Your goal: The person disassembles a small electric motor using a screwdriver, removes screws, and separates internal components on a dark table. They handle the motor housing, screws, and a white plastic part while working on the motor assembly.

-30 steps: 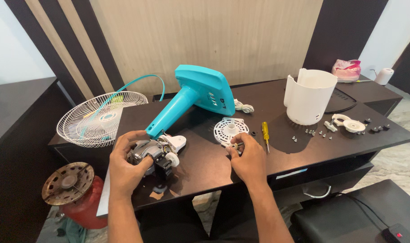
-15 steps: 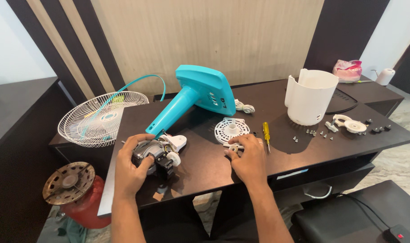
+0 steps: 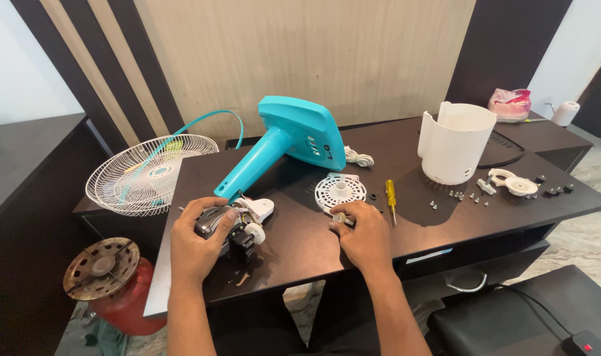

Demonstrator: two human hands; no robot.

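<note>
Two hands at work on a dark table [image 3: 445,217].
Fan motor [image 3: 231,227] is gripped by the left hand [image 3: 198,240]; a small white part [image 3: 340,218] is pinched by the right hand [image 3: 361,234].

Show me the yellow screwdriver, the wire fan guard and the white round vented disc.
yellow screwdriver [image 3: 391,193]: head view, on its handle.
wire fan guard [image 3: 142,175]: head view, on its wire spokes near the hub.
white round vented disc [image 3: 340,188]: head view, on its centre hub.

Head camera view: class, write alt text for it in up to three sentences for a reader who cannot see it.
A person's left hand grips a small fan motor on a dark table while the right hand touches a small white part beside a round white vented cover. A turquoise fan stand, wire fan guard, yellow screwdriver and white housing lie around.
</note>
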